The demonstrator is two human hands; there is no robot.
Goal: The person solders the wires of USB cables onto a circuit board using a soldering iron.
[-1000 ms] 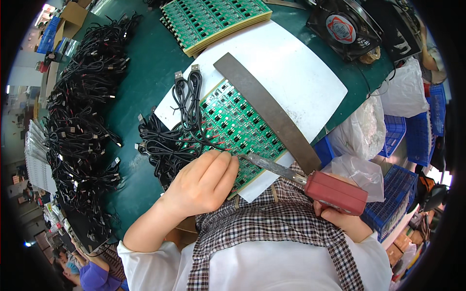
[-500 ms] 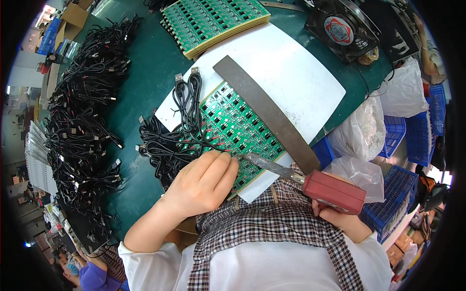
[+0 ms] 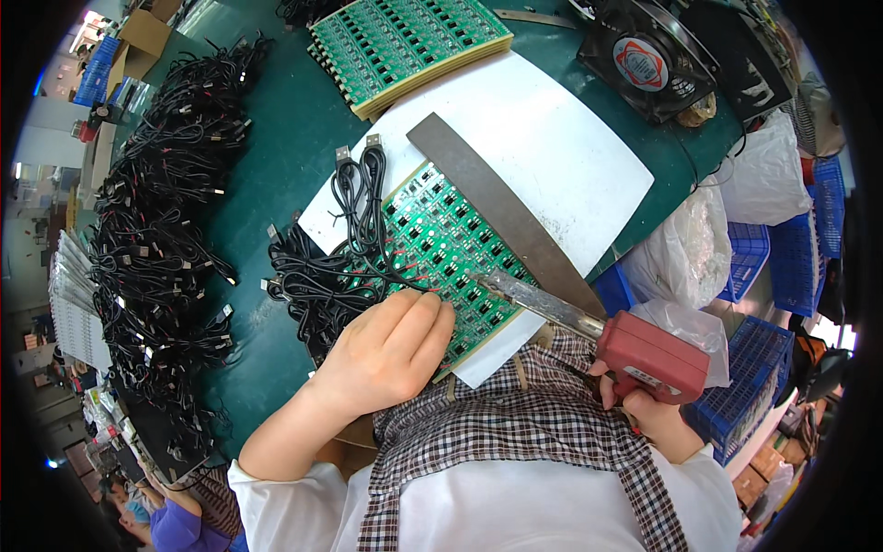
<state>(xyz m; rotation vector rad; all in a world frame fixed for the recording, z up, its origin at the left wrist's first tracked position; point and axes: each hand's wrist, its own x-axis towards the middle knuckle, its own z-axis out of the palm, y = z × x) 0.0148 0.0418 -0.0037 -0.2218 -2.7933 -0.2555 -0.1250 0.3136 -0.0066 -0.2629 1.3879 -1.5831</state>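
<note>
A green circuit board panel (image 3: 448,225) lies tilted on a white sheet, with small parts in rows across it. My left hand (image 3: 391,350) rests at its near left edge, thumb and fingers pinched on the wire end of a black USB cable (image 3: 371,216). More coiled USB cables (image 3: 317,281) lie over the board's left side, red wire ends reaching onto it. My right hand (image 3: 648,409) grips a red soldering gun (image 3: 655,357). Its long metal barrel points left, the tip over the board, a little apart from my left fingertips. The fingertips' underside is hidden.
A dark flat bar (image 3: 501,212) lies along the board's right edge. Stacked circuit boards (image 3: 414,46) stand at the back, a black fan (image 3: 644,64) at the back right. A long heap of cables (image 3: 161,230) fills the left. Blue crates (image 3: 740,377) and plastic bags (image 3: 685,244) are at right.
The soldering gun has moved right and slightly away from my left fingertips, its tip now further up the board. My left hand keeps its pinch, nearly still.
</note>
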